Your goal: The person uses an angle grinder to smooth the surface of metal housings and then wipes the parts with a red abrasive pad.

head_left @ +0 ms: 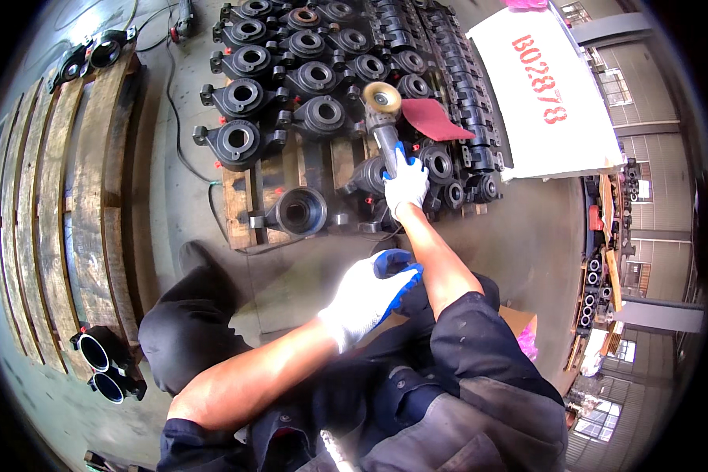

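Observation:
My right hand [407,186], in a white glove with blue-coated fingers, grips the body of an angle grinder [385,140]. The grinder's round, yellowish disc [381,97] faces up, above rows of black metal castings. Beside it a red sheet [434,120] lies across some of the parts. My left hand [370,293], gloved the same way, is held in front of my body, fingers curved and apart from the thumb, with nothing seen in it. A black ring-shaped casting [297,211] with a bare metal bore sits at the near edge of the wooden pallet [238,206].
A white box [547,98] with red markings stands at the right. On the left lies another wooden pallet [63,212], with two joined black ring parts [102,350] at its near end. A black cable [182,145] runs along the floor between the pallets.

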The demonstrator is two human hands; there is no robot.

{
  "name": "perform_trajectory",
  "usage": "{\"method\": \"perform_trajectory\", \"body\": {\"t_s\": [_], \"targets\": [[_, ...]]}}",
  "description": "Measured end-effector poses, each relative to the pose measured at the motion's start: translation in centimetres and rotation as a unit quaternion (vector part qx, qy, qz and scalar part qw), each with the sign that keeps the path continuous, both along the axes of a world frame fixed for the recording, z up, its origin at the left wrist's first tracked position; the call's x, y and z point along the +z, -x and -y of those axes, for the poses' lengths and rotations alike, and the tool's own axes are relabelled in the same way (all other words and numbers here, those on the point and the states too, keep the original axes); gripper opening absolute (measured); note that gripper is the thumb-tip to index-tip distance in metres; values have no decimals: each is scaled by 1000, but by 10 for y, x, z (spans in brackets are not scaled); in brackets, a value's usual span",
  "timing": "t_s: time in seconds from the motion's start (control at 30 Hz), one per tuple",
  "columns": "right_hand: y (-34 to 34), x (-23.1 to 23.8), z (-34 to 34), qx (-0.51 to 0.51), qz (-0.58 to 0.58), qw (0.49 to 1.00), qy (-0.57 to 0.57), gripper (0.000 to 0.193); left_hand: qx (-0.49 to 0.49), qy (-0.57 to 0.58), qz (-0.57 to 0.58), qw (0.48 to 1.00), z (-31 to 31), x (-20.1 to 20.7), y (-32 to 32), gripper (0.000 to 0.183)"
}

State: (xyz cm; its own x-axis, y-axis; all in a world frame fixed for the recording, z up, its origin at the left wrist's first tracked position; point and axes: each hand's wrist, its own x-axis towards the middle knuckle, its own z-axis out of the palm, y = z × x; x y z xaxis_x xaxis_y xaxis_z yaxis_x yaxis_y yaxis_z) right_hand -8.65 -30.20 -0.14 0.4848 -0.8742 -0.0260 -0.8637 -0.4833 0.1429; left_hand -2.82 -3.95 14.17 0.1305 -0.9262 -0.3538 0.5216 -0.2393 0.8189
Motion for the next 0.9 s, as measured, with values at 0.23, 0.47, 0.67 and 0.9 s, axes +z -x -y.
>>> {"method": "perform_trajectory", "body": {"t_s": [0.23, 0.47, 0.67, 0.9], "targets": [[-1, 6, 2, 12, 29, 999, -18, 81, 14, -2, -22, 1000, -1, -6, 1, 40], [-12, -3, -48, 177, 204, 957, -104, 50, 15, 9, 11, 1000, -4, -1, 1, 32], [-14, -11, -94, 188, -60, 942, -270, 78, 10, -12, 59, 998, -7, -6, -3, 31], [2, -61, -66, 214, -159, 921, -285, 42, 34, 11, 39, 999, -4, 0, 7, 31]]}}
